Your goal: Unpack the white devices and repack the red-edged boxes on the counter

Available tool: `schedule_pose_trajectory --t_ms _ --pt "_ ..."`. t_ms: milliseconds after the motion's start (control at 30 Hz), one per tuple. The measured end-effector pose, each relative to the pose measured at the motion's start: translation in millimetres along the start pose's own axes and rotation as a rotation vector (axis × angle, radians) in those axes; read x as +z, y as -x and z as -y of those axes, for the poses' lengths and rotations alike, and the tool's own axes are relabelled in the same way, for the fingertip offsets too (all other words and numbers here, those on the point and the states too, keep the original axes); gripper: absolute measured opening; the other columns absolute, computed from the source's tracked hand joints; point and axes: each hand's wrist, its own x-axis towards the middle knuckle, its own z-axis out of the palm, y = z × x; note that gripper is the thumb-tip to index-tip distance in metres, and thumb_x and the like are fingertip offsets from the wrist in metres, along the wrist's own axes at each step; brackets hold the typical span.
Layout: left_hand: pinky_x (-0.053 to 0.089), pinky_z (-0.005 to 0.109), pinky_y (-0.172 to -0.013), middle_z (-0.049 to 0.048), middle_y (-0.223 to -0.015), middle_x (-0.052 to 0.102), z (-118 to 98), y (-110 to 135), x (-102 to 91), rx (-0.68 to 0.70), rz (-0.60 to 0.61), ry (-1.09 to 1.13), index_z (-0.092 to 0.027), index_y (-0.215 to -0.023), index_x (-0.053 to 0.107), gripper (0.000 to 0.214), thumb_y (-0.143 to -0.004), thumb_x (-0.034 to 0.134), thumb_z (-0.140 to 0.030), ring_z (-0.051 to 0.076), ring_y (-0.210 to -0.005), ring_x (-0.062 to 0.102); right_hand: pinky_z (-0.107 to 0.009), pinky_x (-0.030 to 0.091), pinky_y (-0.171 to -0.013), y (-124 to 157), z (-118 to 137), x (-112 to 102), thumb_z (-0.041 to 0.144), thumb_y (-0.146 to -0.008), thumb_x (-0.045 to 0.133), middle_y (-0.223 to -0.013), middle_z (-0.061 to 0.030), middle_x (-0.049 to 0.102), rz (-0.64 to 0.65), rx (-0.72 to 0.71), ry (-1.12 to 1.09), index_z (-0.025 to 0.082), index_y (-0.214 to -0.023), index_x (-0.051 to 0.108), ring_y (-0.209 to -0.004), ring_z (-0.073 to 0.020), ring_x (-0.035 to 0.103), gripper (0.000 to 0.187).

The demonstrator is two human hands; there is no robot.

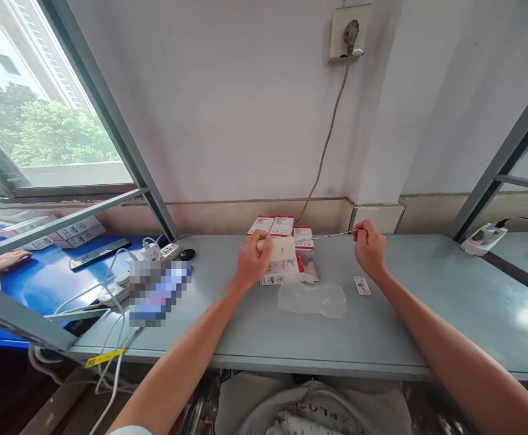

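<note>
My left hand (pixel 255 257) is closed around the edge of a flat cream-coloured piece (pixel 283 249) with small dark marks on it. A thin whitish cord (pixel 330 236) runs taut from beside that piece to my right hand (pixel 370 249), whose fingers pinch its end. What the cord is fixed to at the left is hidden. Just beneath and behind my left hand are several red-and-white printed boxes (pixel 283 225). A crumpled clear plastic bag (pixel 312 300) lies in front of them. A small white printed card (pixel 362 286) rests below my right hand.
Left on the grey table (pixel 246 344) lie a blurred-out phone (pixel 162 296), white cables, a power strip (pixel 170 251) and a black mouse (pixel 186 254). Another person's hand (pixel 12 260) is over the blue table beyond the metal frame. A plugged-in cord (pixel 331 127) hangs down the wall.
</note>
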Motion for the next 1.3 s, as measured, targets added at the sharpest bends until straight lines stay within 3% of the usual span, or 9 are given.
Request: schedule_pose_trajectory --t_ms 300,400,500,633,733,1067,1300 --pt "0.045 0.027 -0.064 0.0004 -0.088 0.075 4.7 3.5 5.1 -0.034 0.032 -0.044 -0.025 -0.101 0.063 0.032 -0.108 0.051 -0.053 0.015 -0.067 0.063 -0.033 0.035 -0.067 2.2 4.3 0.0 0.027 -0.090 0.040 -0.063 0.0008 0.059 -0.017 -0.002 0.005 0.026 -0.078 0.057 -0.059 -0.0197 0.052 0.021" --pt "0.048 0.028 -0.069 0.0004 -0.091 0.078 6.5 7.0 7.3 -0.034 0.061 -0.074 -0.026 -0.107 0.067 0.036 -0.105 0.059 -0.061 0.016 -0.068 0.066 -0.032 0.035 -0.066 2.6 5.6 -0.8 0.026 -0.090 0.040 -0.063 0.0015 0.058 -0.044 -0.023 -0.009 0.026 -0.078 0.056 -0.057 -0.0188 0.050 0.020" --pt "0.051 0.029 -0.072 0.0015 -0.092 0.081 8.6 9.0 9.5 0.028 0.042 -0.124 -0.027 -0.112 0.073 0.043 -0.100 0.067 -0.068 0.018 -0.072 0.070 -0.032 0.036 -0.065 2.5 5.8 -0.7 0.025 -0.090 0.040 -0.063 0.0015 0.058 -0.048 -0.027 -0.005 0.026 -0.078 0.056 -0.058 -0.0188 0.050 0.020" --pt "0.055 0.035 -0.091 0.0069 -0.111 0.084 12.5 7.3 11.9 0.167 -0.056 -0.194 -0.028 -0.122 0.077 0.048 -0.103 0.063 -0.069 0.024 -0.096 0.077 -0.032 0.036 -0.066 1.7 5.0 -0.2 0.026 -0.090 0.040 -0.061 0.0013 0.058 -0.035 -0.027 0.019 0.026 -0.077 0.057 -0.059 -0.0195 0.052 0.020" --pt "0.053 0.039 -0.101 0.0084 -0.118 0.083 14.9 4.8 12.2 0.218 -0.072 -0.234 -0.028 -0.135 0.074 0.050 -0.106 0.061 -0.066 0.025 -0.104 0.076 -0.032 0.037 -0.067 1.7 4.8 -0.3 0.027 -0.090 0.041 -0.065 0.0004 0.063 -0.022 -0.027 0.002 0.026 -0.079 0.057 -0.060 -0.0196 0.054 0.020" --pt "0.047 0.042 -0.106 0.0093 -0.124 0.078 21.0 3.3 12.0 0.263 0.037 -0.282 -0.028 -0.152 0.065 0.053 -0.108 0.061 -0.059 0.025 -0.113 0.072 -0.032 0.037 -0.069 2.2 3.4 0.8 0.027 -0.090 0.042 -0.067 -0.0002 0.065 -0.025 -0.006 -0.002 0.025 -0.081 0.059 -0.063 -0.0198 0.056 0.020" --pt "0.048 0.045 -0.110 0.0122 -0.128 0.076 16.7 4.5 12.4 0.345 0.020 -0.302 -0.026 -0.147 0.067 0.059 -0.102 0.070 -0.063 0.031 -0.115 0.066 -0.032 0.037 -0.066 -0.1 2.2 -1.2 0.027 -0.090 0.041 -0.066 0.0006 0.064 -0.063 0.003 -0.011 0.025 -0.082 0.060 -0.060 -0.0193 0.055 0.020"
